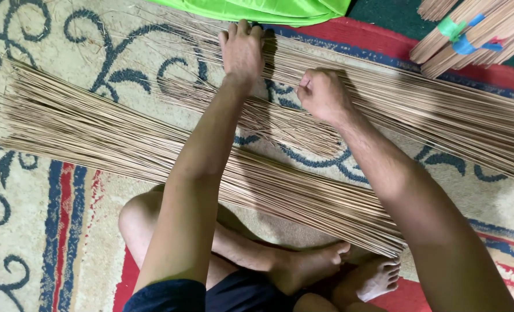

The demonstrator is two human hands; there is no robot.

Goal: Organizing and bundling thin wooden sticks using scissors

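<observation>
Sticks (418,110) lying long, running upper left to lower right; left hand (242,52) pressing flat, right hand (321,95) pinching strands (nearer bundle (153,150) crossing legs).

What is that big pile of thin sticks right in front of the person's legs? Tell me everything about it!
The big pile of sticks is a flat spread of many long, very thin, pale tan sticks, like dried plant ribs. It lies on the patterned carpet, running slantwise from the upper left down to the lower right. On the left the tips fan out loosely; by the bare feet the ends sit packed together. Both forearms cross above it. Neither hand touches it: they are on another pile farther away.
</observation>
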